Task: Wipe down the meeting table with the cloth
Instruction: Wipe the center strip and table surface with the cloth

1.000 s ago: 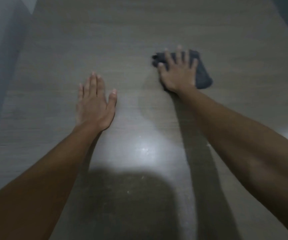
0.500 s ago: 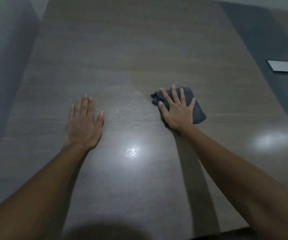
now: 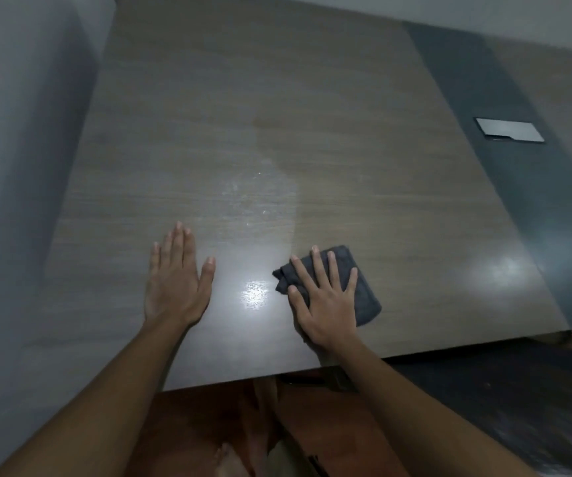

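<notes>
Cloth, dark grey, folded, on meeting table near front edge, at 3 o'clock from left hand. Right hand flat on cloth, fingers spread. Left hand flat on bare tabletop, fingers straight.

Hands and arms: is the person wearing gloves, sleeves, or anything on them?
No. The left hand and right hand are bare, with no gloves, rings, or watch showing. Both forearms are bare too; no sleeve reaches into view.

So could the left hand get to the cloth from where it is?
Probably yes: the left hand lies flat beside the cloth, bare table between them, though the right hand covers much of it.
</notes>
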Action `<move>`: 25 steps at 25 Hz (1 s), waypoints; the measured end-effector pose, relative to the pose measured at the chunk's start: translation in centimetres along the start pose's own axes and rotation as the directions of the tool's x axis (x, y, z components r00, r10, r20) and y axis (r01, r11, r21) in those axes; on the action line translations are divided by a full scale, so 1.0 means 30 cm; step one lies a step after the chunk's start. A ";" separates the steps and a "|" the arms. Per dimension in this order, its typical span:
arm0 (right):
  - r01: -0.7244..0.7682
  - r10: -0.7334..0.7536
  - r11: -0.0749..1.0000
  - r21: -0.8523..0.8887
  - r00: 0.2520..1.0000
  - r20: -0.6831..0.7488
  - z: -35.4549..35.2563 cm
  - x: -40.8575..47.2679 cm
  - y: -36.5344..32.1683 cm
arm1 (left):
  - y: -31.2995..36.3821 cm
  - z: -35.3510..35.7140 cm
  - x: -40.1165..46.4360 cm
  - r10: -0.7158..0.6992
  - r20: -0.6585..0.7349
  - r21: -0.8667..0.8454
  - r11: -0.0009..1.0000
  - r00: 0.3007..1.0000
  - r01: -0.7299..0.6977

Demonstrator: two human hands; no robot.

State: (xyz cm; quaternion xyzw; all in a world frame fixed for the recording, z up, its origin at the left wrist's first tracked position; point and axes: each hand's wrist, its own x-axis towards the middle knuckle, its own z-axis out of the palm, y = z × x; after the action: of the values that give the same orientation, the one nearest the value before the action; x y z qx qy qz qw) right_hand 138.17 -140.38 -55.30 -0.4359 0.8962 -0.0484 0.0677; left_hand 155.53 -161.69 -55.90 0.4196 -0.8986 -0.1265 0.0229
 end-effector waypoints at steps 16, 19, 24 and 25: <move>-0.098 0.099 0.995 -0.031 0.994 0.042 -0.031 0.526 -0.071 | -0.015 -0.015 0.310 -0.053 -0.032 0.024 0.998 0.998 0.054; -0.070 0.070 0.997 -0.013 0.996 0.050 -0.043 0.742 -0.083 | -0.017 -0.018 0.454 -0.063 -0.032 0.033 0.997 0.997 0.065; -0.044 0.045 0.999 -0.013 0.998 0.045 -0.067 1.092 -0.103 | -0.034 -0.038 0.719 -0.055 -0.028 0.047 0.997 0.998 0.056; -0.039 0.040 0.999 -0.014 0.998 0.043 -0.071 1.167 -0.107 | -0.041 -0.042 0.771 -0.056 -0.030 0.048 0.997 0.998 0.058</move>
State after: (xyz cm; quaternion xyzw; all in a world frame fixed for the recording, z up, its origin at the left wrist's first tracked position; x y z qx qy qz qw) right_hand 118.93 -169.87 -55.51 -0.4196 0.9031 -0.0318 0.0854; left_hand 141.68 -180.30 -56.48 0.4472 -0.8887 -0.0992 0.0220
